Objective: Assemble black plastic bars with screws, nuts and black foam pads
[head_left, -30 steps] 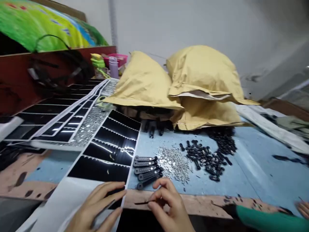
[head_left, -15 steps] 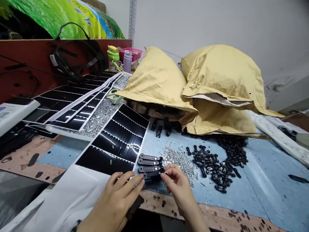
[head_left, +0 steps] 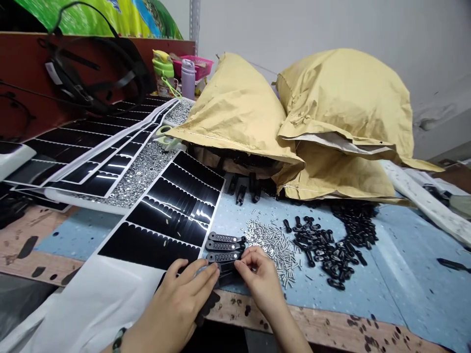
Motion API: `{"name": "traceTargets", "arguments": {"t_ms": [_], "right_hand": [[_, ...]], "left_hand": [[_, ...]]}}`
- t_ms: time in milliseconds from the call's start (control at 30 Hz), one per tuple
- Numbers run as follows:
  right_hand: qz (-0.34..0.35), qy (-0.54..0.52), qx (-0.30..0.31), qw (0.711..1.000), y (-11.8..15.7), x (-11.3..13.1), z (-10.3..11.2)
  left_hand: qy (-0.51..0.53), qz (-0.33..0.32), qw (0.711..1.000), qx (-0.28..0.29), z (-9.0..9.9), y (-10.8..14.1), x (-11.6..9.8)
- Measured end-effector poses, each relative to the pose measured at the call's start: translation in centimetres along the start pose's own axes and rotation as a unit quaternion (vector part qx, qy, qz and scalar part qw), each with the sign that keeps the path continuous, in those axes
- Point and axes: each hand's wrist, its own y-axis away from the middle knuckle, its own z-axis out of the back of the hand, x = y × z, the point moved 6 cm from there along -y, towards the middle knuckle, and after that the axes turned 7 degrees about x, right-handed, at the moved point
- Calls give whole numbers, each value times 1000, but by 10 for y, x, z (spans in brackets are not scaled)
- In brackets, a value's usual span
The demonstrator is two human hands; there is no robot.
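Several black perforated arms (head_left: 223, 246) lie side by side on the blue mat, each with a small silver fastener near its right end. My left hand (head_left: 184, 299) rests palm down at their lower left, its fingers extended and slightly apart over the nearest black parts. At the right ends of the arms, my right hand (head_left: 259, 277) has thumb and index finger pinched; whatever is between the fingertips is too small to make out. Beside it spreads a pile of silver screws and nuts (head_left: 277, 245). Farther right lie many small black pieces (head_left: 324, 250).
Big tan paper sacks (head_left: 235, 108) stand behind the parts. Black sticker sheets (head_left: 162, 215) lie to the left, near a tray of small metal bits (head_left: 142, 169) and green scissors (head_left: 165, 137). Two bottles (head_left: 188, 81) and a pink basket (head_left: 202, 67) are at the back.
The camera view has shifted a little. My right hand has moved slightly left along the nearest black arm, covering its end. My left hand has hardly moved.
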Motion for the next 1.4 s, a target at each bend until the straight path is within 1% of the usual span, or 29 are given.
{"name": "traceTargets", "arguments": {"t_ms": [167,267,300,367,433,467,500,533,567,633,667,700,767,800,867,900,933,1000,1067,1133,1200,1300,1400], "right_hand": [[-10,36,14,999,-2,-4,-4],[-4,114,19,993,-2,-5,-4],[-1,159,19,987,-2,-4,-4],[-2,260,19,965,-2,-2,-2],[4,331,8,944,1,4,1],[21,337,1,941,3,9,2],[49,322,1,946,6,17,2],[90,291,12,952,10,26,-1],[137,254,42,957,14,36,-7],[218,191,127,948,24,55,-22],[237,169,163,943,28,61,-28],[237,146,186,942,31,65,-32],[194,82,195,958,29,64,-33],[160,38,181,970,27,60,-30],[93,-58,122,986,19,46,-21],[61,-101,87,989,14,37,-16],[32,-139,54,988,10,28,-13],[-20,-192,18,981,2,12,-13],[-54,-217,11,975,-3,1,-19],[-74,-219,3,973,-7,-5,-25],[-84,-205,-8,975,-8,-7,-28],[-93,-194,-17,977,-8,-8,-29],[-101,-200,-21,974,-8,-9,-28]], "left_hand": [[9,6,1000,-13,-4,-7,1],[18,11,1000,-16,-6,-11,1],[24,11,1000,-13,-5,-12,0],[40,12,999,2,0,-15,0],[56,20,998,27,8,-19,1],[64,26,997,40,13,-20,2],[72,33,996,49,17,-21,4],[81,35,995,55,20,-21,6],[89,34,994,60,22,-21,7],[106,28,992,61,24,-20,9],[112,28,991,60,23,-18,10],[118,33,991,59,22,-16,11],[127,54,989,55,21,-12,13],[129,72,988,49,21,-10,15],[127,118,985,23,22,-5,20],[121,135,983,6,23,-3,23],[110,141,984,-9,24,-1,24],[75,114,990,-18,22,-1,22],[27,58,998,-2,16,-2,17],[-7,23,1000,15,11,-3,14],[-8,19,1000,6,11,-4,14],[9,31,999,-25,16,-5,13],[3,24,999,-21,18,-6,12]]}}
